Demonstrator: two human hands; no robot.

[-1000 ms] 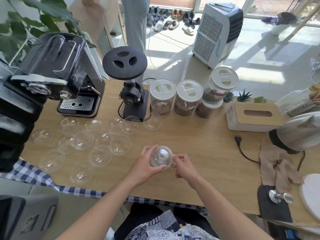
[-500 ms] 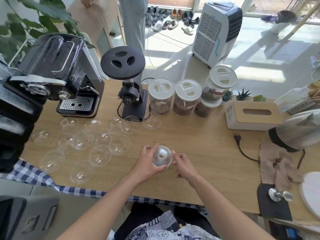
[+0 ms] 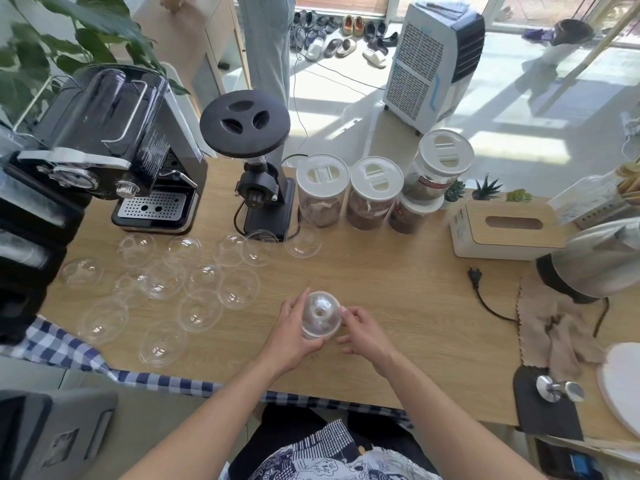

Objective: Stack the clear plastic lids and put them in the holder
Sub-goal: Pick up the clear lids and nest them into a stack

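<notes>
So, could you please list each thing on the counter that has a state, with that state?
Lid stack: held above the counter, dome up.
Left hand: grip closed around the stack.
Right hand: fingertips on the stack's edge.
Loose lids: scattered, unstacked.
Three canisters: lidded.
Power plug: unplugged, lying on the counter.
Tamper: lying on its side on the black mat.

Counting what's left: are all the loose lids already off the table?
No, many clear lids lie on the table beside the left hand.
</notes>
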